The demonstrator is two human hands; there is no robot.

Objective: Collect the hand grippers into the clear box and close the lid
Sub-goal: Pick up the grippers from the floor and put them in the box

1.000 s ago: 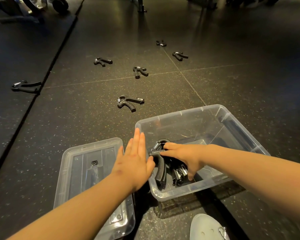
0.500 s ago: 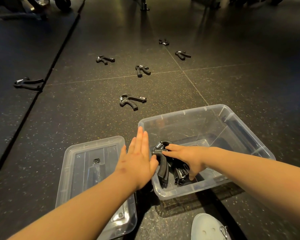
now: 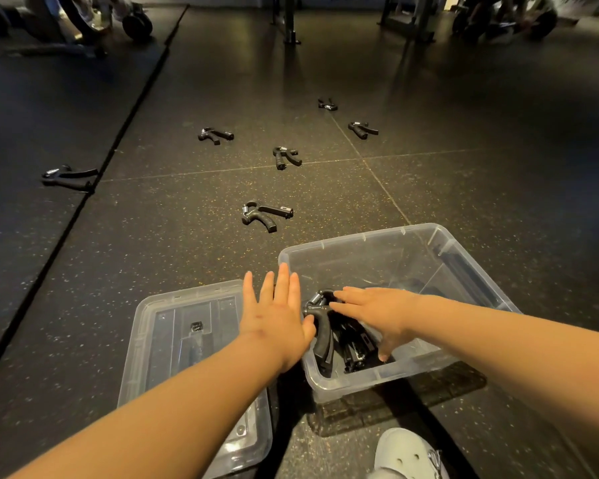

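Right hand (image 3: 374, 312) inside the clear box (image 3: 377, 375): grip no longer curled on the top hand gripper (image 3: 322, 337) as half a second ago. Fingers now straight, flat over the pile, pinching nothing. Reads as a release; that piece counts as delivered, lying on others in the box's near-left corner. Left hand (image 3: 277, 323): unchanged, grip spread, at the near-left rim, touching or just beside, cannot tell which. Lid (image 3: 173, 340) off, flat on the floor (image 3: 464, 188) just left of the box, partly under the left forearm. Six pieces left out: nearest floor gripper (image 3: 265, 216) just beyond the box, second gripper (image 3: 286, 157), left-centre gripper (image 3: 216, 135), right-side gripper (image 3: 362, 129) and farthest gripper (image 3: 327, 104) further off, mat-seam gripper (image 3: 68, 177) well apart to the left. Nothing lying between box and those pieces — reach is the likely limit. White shoe (image 3: 405, 454) at the near edge; gym frames blurred at the far end. Early in the job, lid last.
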